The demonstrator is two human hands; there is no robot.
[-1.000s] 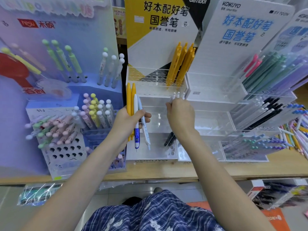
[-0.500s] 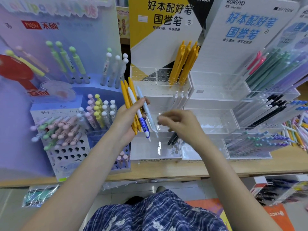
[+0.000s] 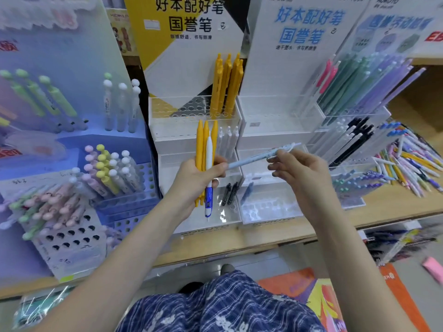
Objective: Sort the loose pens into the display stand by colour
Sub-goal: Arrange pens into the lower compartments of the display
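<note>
the left hand point(image 3: 199, 178) is holding a bunch of pens point(image 3: 206, 161) standing up, three yellow ones and a white and blue one, with its fingers curled tight around them so none are slipping out. the right hand point(image 3: 299, 173) is pinching a light blue pen point(image 3: 261, 155) near its top end, with the other fingers hanging loosely bent. this pen is lying sideways in front of the clear display stand point(image 3: 194, 130), its far end touching the left hand's bunch. it looks like it is being pulled out alone so it can go with its own colour. more yellow pens point(image 3: 226, 85) are standing in the stand's top row.
</note>
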